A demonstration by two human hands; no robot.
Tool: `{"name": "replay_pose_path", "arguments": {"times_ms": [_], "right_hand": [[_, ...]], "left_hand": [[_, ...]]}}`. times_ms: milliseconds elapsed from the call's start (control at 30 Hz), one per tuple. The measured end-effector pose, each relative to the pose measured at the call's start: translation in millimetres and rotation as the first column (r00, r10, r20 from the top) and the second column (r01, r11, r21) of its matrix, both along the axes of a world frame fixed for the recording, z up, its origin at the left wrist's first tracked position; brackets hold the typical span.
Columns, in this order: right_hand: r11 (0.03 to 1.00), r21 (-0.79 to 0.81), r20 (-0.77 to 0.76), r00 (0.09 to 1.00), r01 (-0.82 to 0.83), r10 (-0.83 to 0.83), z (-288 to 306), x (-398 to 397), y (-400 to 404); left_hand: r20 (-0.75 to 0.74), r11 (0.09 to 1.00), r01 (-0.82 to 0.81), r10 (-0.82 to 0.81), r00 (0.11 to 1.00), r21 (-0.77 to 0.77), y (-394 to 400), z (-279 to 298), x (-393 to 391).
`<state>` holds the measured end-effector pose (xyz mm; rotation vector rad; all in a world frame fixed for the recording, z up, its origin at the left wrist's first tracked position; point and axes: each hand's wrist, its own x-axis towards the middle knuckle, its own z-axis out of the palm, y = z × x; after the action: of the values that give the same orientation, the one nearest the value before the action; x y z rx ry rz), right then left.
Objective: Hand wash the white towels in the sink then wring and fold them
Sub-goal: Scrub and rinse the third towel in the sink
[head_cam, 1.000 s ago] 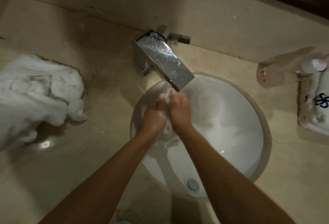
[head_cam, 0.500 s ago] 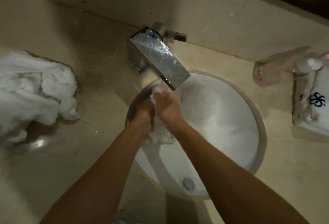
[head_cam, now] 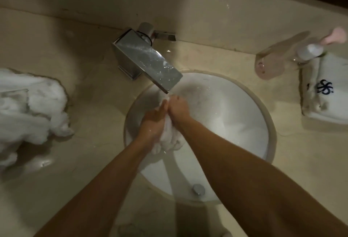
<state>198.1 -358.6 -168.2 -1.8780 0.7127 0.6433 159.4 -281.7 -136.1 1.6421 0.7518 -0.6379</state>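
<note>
Left hand (head_cam: 153, 122) and right hand (head_cam: 178, 107) pressed together, both clenched around a bunched wet white towel (head_cam: 170, 139), at the 10 o'clock side of the round white sink (head_cam: 235, 123), just under the chrome faucet (head_cam: 148, 61) spout. At 9 o'clock on the beige counter (head_cam: 94, 142), well apart, a heap of white towels (head_cam: 28, 112); at 3 o'clock a folded monogrammed towel (head_cam: 327, 97) beside a clear bottle (head_cam: 282, 61).

Beige stone counter (head_cam: 90, 161) carries heaped white towels (head_cam: 28, 112), folded towel (head_cam: 327, 97).
</note>
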Motion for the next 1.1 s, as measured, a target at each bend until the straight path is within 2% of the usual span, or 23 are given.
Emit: {"name": "replay_pose_path", "arguments": {"times_ms": [33, 133, 167, 200, 267, 333, 367, 400, 433, 500, 533, 600, 667, 700, 767, 800, 867, 900, 933, 967, 1000, 1067, 1100], "right_hand": [[0.993, 0.033, -0.037, 0.993, 0.116, -0.115, -4.2, 4.3, -4.1], [0.943, 0.216, -0.089, 0.967, 0.254, -0.24, 3.8, -8.7, -11.2], [0.885, 0.331, -0.119, 0.945, 0.328, -0.306, 17.8, -17.3, -16.8], [0.778, 0.454, -0.216, 0.901, 0.434, -0.376, 28.1, -24.3, -21.7], [0.582, 0.578, -0.36, 0.818, 0.573, -0.448, 27.9, -36.6, -46.5], [0.387, 0.674, -0.436, 0.762, 0.629, -0.479, 27.7, -51.6, -67.3], [0.368, 0.685, -0.475, 0.768, 0.629, -0.429, 26.5, -58.1, -72.4], [0.366, 0.696, -0.508, 0.784, 0.618, -0.357, 23.8, -62.0, -72.8], [0.351, 0.708, -0.535, 0.79, 0.613, -0.301, 22.3, -64.3, -71.7], [0.319, 0.698, -0.571, 0.767, 0.641, -0.292, 23.2, -62.9, -68.5], [0.311, 0.681, -0.58, 0.747, 0.663, -0.324, 22.8, -61.2, -68.2], [0.331, 0.661, -0.559, 0.737, 0.673, -0.38, 28.7, -56.6, -68.1], [0.399, 0.652, -0.506, 0.762, 0.645, -0.405, 34.4, -51.8, -69.0], [0.43, 0.658, -0.474, 0.784, 0.618, -0.401, 37.4, -49.8, -69.0], [0.516, 0.674, -0.397, 0.848, 0.529, -0.351, 45.2, -47.7, -63.4], [0.598, 0.664, -0.335, 0.894, 0.449, -0.299, 49.5, -47.6, -55.7], [0.877, 0.453, -0.116, 0.986, 0.16, -0.12, 52.0, -48.2, -32.7], [0.961, 0.274, 0.0, 1.0, -0.028, 0.029, 51.2, -47.7, -20.4], [0.979, 0.112, 0.093, 0.983, -0.17, 0.16, 45.8, -47.3, -9.8], [0.977, -0.031, 0.158, 0.965, -0.209, 0.211, 40.1, -42.2, -3.9], [0.976, -0.141, 0.189, 0.963, -0.166, 0.191, 31.9, -33.0, -3.3], [0.953, -0.298, 0.168, 0.98, -0.052, 0.106, 15.5, -14.4, -9.4], [0.955, -0.294, 0.138, 0.986, -0.045, 0.089, 8.8, -9.6, -10.6]], "left_hand": [[0.025, 0.999, 0.026, -0.027, 0.999, 0.04, -4.0, -0.4, 0.4], [0.062, 0.993, 0.032, -0.04, 0.997, 0.116, 0.9, -11.6, 6.3], [0.065, 0.991, 0.012, -0.021, 0.998, 0.136, 5.4, -17.4, 6.1], [0.095, 0.979, 0.039, -0.059, 0.994, 0.199, 9.2, -22.6, 2.2], [0.166, 0.974, -0.011, -0.028, 0.986, 0.228, 10.6, -25.3, -12.1], [0.088, 0.986, -0.153, 0.147, 0.985, 0.064, 7.5, -23.8, -23.9], [-0.003, 0.96, -0.27, 0.27, 0.963, -0.076, 8.8, -23.8, -27.0], [-0.138, 0.884, -0.394, 0.371, 0.919, -0.253, 10.8, -21.4, -27.5], [-0.285, 0.746, -0.522, 0.438, 0.852, -0.413, 15.2, -17.8, -26.8], [-0.495, 0.456, -0.714, 0.518, 0.698, -0.531, 25.4, -16.7, -28.6], [-0.553, 0.367, -0.749, 0.512, 0.658, -0.552, 30.1, -16.0, -28.5], [-0.599, 0.298, -0.739, 0.442, 0.668, -0.603, 36.3, -12.2, -31.2], [-0.628, 0.279, -0.722, 0.359, 0.69, -0.634, 37.5, -12.2, -31.7], [-0.623, 0.306, -0.703, 0.326, 0.711, -0.642, 37.0, -12.1, -29.6], [-0.575, 0.487, -0.641, 0.3, 0.761, -0.594, 31.0, -14.8, -22.8], [-0.537, 0.563, -0.594, 0.287, 0.793, -0.575, 22.3, -14.1, -19.5], [-0.441, 0.672, -0.535, 0.328, 0.835, -0.513, 2.6, -15.7, -12.5], [-0.364, 0.728, -0.532, 0.399, 0.842, -0.433, -6.4, -18.1, -8.7], [-0.279, 0.781, -0.512, 0.434, 0.856, -0.357, -12.7, -18.6, -6.2], [-0.2, 0.834, -0.451, 0.406, 0.892, -0.319, -17.4, -19.1, -5.9], [-0.144, 0.886, -0.369, 0.341, 0.929, -0.282, -19.1, -20.0, -7.7], [-0.051, 0.974, -0.199, 0.195, 0.98, -0.106, -14.9, -16.7, -15.7], [0.009, 0.992, -0.124, 0.124, 0.992, -0.016, -8.9, -14.1, -19.3]]}}
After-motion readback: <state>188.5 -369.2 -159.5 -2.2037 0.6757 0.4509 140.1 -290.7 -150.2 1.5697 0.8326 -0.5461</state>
